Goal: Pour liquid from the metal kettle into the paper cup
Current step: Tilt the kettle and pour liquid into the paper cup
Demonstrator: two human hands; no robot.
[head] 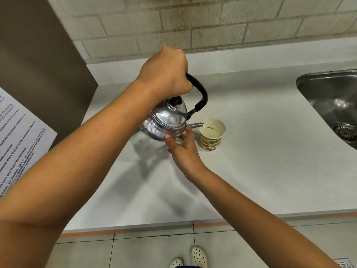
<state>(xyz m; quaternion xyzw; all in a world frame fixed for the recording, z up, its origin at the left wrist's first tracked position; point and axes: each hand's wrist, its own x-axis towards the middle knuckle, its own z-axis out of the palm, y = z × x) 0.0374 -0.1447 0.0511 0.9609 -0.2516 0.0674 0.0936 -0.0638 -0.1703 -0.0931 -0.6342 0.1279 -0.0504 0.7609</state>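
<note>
A shiny metal kettle with a black handle hangs tilted to the right above the white counter. My left hand is closed around the top of the handle. My right hand presses its fingertips against the kettle's lower body, just below the base of the spout. The spout tip reaches over the rim of a paper cup with a fruit print, standing upright on the counter. A thin stream of clear liquid runs from the spout into the cup, which holds liquid.
A steel sink with a drain is set into the counter at the right. A brown panel and a printed notice stand at the left. A tiled wall runs behind. The counter's front edge is near my feet.
</note>
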